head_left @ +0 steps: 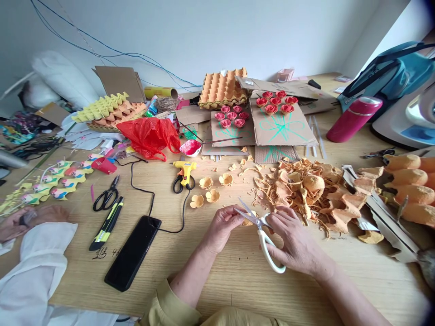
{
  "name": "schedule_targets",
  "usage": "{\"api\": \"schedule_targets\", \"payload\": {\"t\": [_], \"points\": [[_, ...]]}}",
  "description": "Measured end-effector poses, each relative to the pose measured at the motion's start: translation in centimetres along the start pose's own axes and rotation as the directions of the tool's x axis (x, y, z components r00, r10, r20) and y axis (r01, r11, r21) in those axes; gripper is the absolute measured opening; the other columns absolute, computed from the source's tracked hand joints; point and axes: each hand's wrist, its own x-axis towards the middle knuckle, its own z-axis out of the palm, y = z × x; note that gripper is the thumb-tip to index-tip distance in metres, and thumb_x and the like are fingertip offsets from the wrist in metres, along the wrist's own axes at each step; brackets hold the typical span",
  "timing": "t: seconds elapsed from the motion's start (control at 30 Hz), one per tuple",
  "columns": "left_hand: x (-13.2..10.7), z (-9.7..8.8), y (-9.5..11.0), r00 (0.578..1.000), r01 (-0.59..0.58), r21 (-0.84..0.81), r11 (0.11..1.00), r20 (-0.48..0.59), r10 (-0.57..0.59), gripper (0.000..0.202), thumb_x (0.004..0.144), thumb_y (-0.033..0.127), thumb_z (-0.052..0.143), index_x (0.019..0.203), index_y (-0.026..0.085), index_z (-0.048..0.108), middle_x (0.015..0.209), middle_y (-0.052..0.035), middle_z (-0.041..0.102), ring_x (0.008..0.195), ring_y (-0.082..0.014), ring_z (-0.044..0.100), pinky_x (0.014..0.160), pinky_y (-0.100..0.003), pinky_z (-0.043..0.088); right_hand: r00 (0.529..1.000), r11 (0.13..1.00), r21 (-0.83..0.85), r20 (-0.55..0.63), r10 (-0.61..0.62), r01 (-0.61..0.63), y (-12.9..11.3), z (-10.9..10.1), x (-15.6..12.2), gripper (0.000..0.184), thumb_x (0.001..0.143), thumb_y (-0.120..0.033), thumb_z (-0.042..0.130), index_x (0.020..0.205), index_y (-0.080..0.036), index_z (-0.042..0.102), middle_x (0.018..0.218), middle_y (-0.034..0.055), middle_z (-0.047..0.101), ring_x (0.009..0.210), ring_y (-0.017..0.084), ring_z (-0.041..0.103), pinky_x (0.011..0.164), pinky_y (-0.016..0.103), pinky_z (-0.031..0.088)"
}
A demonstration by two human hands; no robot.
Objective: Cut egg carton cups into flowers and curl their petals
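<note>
Left hand pinches small orange moulded-pulp piece, between both hands over the pale wooden table; right hand grips spread white-handled steel scissors, blades right by left fingertips: a slip could nick them, overcutting could tear the pulp

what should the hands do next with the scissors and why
Probably snip the edge of the small orange piece: the left hand seems to hold it, the right hand has the white-handled scissors with blades parted close by, and four petal-edged cups nearby suggest similar trimming.
</note>
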Motion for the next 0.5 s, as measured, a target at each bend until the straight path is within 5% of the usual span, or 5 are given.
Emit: {"api": "schedule_targets", "payload": {"t": [0.27,0.5], "points": [[-0.05,0.06,0.12,0.999,-0.022,-0.018,1.000,0.030,0.022,0.023,0.076,0.039,0.082,0.083,0.017,0.079,0.082,-0.0044,0.073,0.079,-0.0149,0.060,0.078,-0.027,0.044,1.000,1.000,0.018,-0.005,-0.020,0.020,0.11,0.16,-0.09,0.020,0.087,-0.030,0.063,0.089,-0.023,0.044,0.081,-0.0002,0.053,0.076,0.021,0.049,0.093,0.047,0.037],[-0.15,0.09,0.74,0.997,-0.072,0.151,0.986,0.042,0.067,0.024,0.081,0.040,0.077,0.083,0.016,0.077,0.076,-0.0020,0.068,0.075,-0.0133,0.054,0.078,-0.027,0.041,0.999,0.999,-0.021,-0.036,-0.025,0.024,0.01,0.22,-0.03,0.019,0.086,-0.029,0.062,0.094,-0.023,0.046,0.083,0.0005,0.056,0.077,0.021,0.053,0.098,0.048,0.035]]}}
